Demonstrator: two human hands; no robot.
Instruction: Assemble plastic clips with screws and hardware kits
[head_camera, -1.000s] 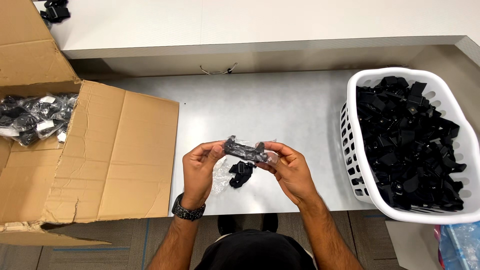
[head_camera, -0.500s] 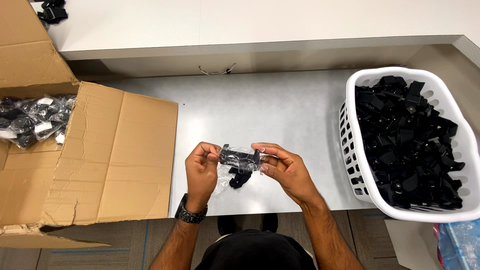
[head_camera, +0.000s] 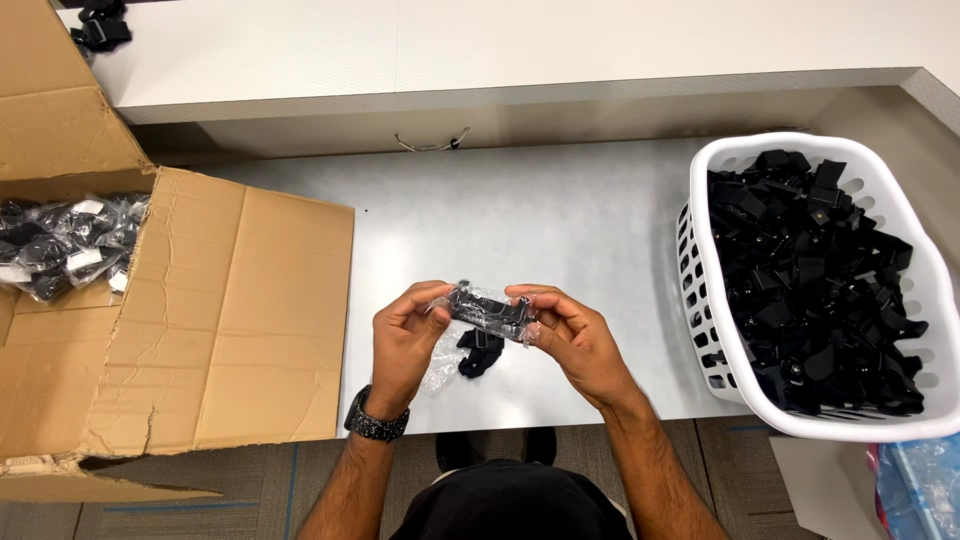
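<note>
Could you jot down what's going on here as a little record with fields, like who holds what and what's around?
left hand: grips one end of a small clear bag of black parts
right hand: grips the other end
below the bag: a loose black part on the grey table
left side: open cardboard box with more bagged parts
right side: white basket full of loose black parts

Grey tabletop (head_camera: 560, 215) runs under raised white shelf (head_camera: 500, 45). Open cardboard box (head_camera: 250, 320) at left edge – flap folded out flat over table, clear-bagged black parts (head_camera: 65, 245) inside. White slotted laundry basket (head_camera: 715, 360) at right, heaped with loose black parts (head_camera: 810, 275). Black clump (head_camera: 100, 25) on shelf, far left corner – kind unclear
</note>
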